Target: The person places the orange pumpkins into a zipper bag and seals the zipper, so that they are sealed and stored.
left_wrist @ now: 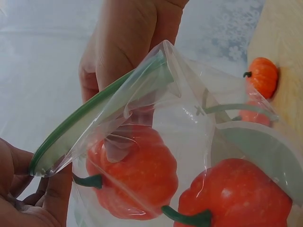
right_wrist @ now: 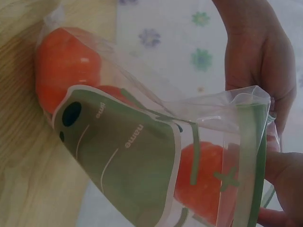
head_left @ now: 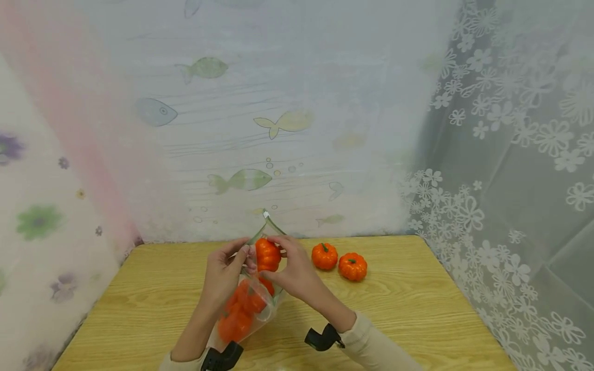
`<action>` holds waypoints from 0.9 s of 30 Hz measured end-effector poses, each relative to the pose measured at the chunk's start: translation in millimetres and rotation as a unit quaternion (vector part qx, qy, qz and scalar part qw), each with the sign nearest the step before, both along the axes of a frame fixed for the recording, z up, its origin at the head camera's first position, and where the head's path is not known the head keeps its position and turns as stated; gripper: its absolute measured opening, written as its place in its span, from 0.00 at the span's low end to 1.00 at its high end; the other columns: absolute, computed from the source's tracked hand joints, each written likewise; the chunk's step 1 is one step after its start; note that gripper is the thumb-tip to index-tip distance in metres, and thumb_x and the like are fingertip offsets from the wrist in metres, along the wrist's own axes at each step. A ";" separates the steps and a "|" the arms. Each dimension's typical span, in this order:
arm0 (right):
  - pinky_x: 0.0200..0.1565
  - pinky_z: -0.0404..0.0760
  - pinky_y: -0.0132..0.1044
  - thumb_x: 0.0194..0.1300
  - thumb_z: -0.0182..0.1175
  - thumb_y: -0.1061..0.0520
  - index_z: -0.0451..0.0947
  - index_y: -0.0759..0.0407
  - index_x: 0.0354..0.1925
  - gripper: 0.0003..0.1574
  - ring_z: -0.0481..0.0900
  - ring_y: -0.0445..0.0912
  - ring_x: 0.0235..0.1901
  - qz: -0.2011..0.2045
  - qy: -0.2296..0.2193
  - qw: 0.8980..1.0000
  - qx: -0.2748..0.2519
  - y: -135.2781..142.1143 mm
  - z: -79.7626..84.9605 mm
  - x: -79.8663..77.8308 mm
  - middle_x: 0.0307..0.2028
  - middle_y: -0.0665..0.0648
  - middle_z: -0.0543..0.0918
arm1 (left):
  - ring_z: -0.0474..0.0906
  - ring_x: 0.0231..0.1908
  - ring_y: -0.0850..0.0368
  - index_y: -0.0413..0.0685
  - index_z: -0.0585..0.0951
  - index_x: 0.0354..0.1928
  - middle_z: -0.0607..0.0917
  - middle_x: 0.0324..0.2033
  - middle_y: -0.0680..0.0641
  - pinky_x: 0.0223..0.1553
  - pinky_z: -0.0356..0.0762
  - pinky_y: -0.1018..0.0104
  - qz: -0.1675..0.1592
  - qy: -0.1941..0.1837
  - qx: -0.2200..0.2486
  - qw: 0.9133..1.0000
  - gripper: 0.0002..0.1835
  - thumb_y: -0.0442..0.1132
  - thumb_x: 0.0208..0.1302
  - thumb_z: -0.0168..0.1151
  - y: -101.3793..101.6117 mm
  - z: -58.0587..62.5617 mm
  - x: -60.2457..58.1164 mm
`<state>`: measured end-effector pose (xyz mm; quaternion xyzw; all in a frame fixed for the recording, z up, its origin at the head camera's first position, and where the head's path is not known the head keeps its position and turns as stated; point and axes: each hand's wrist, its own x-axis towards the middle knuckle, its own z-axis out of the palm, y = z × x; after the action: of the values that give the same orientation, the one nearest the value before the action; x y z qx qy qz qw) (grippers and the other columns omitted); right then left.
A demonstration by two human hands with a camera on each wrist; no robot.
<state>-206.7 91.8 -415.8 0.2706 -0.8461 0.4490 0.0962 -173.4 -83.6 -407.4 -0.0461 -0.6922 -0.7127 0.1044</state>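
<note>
A clear zip bag [right_wrist: 137, 165] with a green zip edge and a printed green label stands tilted on the table, several orange toy pumpkins inside. My left hand [head_left: 224, 270] pinches the bag's rim at one end of the green zip edge [left_wrist: 75, 113]. The right hand [head_left: 297, 270] grips an orange pumpkin [head_left: 267, 253] at the bag's mouth, thumb below and fingers above. In the left wrist view that same pumpkin [left_wrist: 137, 177] shows through the plastic, its green stem pointing sideways, with right-hand fingers on it. Another pumpkin [left_wrist: 236, 194] sits lower in the bag.
Two more orange pumpkins, one nearer the back [head_left: 324, 256] and one beside it [head_left: 352, 267], rest on the wooden table [head_left: 408, 309] right of the hands. A fish-print curtain [head_left: 287, 154] hangs behind the table, and a flowered curtain [head_left: 524, 206] hangs at the right.
</note>
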 end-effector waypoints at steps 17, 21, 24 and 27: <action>0.52 0.85 0.35 0.52 0.78 0.63 0.76 0.61 0.65 0.42 0.78 0.51 0.54 0.006 -0.005 0.999 0.044 -13.6 7.0 -8.2 0.58 0.60 0.78 | 0.81 0.28 0.59 0.36 0.81 0.58 0.82 0.36 0.45 0.34 0.86 0.69 0.010 -0.012 0.004 1.000 0.14 0.32 0.77 0.54 -3.6 3.6 -4.7; 0.57 0.84 0.44 0.55 0.77 0.63 0.74 0.62 0.67 0.43 0.79 0.53 0.56 0.053 -0.041 0.998 -0.002 -8.1 6.1 -10.6 0.61 0.60 0.77 | 0.81 0.28 0.60 0.34 0.80 0.59 0.82 0.35 0.47 0.34 0.86 0.70 0.009 -0.008 0.006 1.000 0.14 0.32 0.78 0.53 -6.9 2.9 -5.7; 0.60 0.83 0.46 0.58 0.75 0.64 0.72 0.62 0.69 0.42 0.78 0.54 0.58 0.081 -0.070 0.994 -0.037 -4.8 4.7 -12.1 0.64 0.61 0.75 | 0.81 0.27 0.61 0.33 0.79 0.59 0.82 0.34 0.48 0.34 0.86 0.70 0.012 -0.004 0.004 1.000 0.14 0.31 0.78 0.53 -9.3 3.0 -6.7; 0.60 0.82 0.47 0.60 0.73 0.66 0.72 0.62 0.69 0.40 0.78 0.55 0.59 0.093 -0.081 0.991 -0.052 -4.3 3.4 -12.9 0.65 0.62 0.74 | 0.80 0.27 0.61 0.34 0.79 0.59 0.81 0.34 0.50 0.33 0.86 0.70 0.017 -0.003 -0.002 1.000 0.14 0.31 0.78 0.52 -10.9 3.8 -7.1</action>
<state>-219.6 87.5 -412.4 0.3052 -0.7978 0.5199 -0.0005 -180.4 -94.5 -403.6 -0.0326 -0.6948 -0.7093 0.1141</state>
